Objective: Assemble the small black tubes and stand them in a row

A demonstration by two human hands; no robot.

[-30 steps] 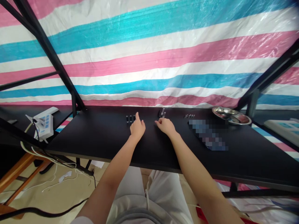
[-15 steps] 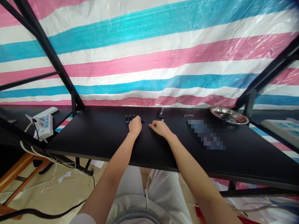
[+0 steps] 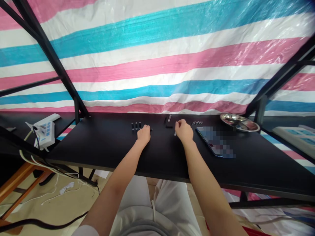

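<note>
1. The right hand (image 3: 184,131) is found further right than half a second ago, drawn away from the left hand (image 3: 144,135) and toward the phone (image 3: 213,144).
2. Its fingers are pinched together on a thin, pale pin (image 3: 175,132), which is held just above the table (image 3: 105,144).
3. The left hand is kept beside three short black cylinders (image 3: 136,126); its fingers are curled down, and whether anything is gripped cannot be told.
4. The table is matt black and flat; a shiny round steel dish (image 3: 237,120) is set far right.
</note>
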